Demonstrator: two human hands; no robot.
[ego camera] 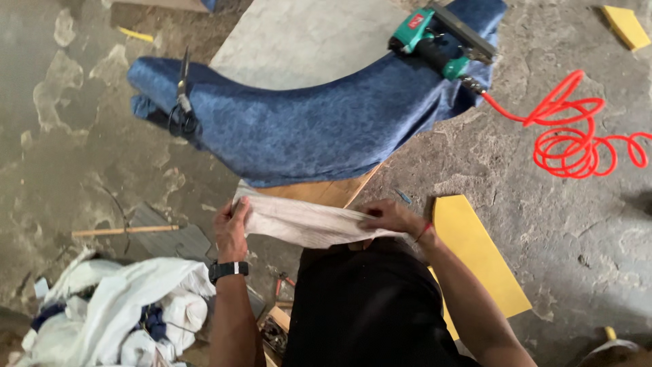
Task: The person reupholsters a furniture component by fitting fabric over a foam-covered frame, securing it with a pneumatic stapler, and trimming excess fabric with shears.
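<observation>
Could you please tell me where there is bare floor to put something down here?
Bare concrete lies right of the yellow foam sheet, below the red coiled hose, and at the far left beyond the scissors. It is crowded around the white cloth pile and blue upholstered piece.

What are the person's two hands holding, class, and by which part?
Both hold a strip of white cloth: the left hand grips its left end, the right hand its right end.

Soft even daylight; faint shadows; slight blur; no glare
</observation>
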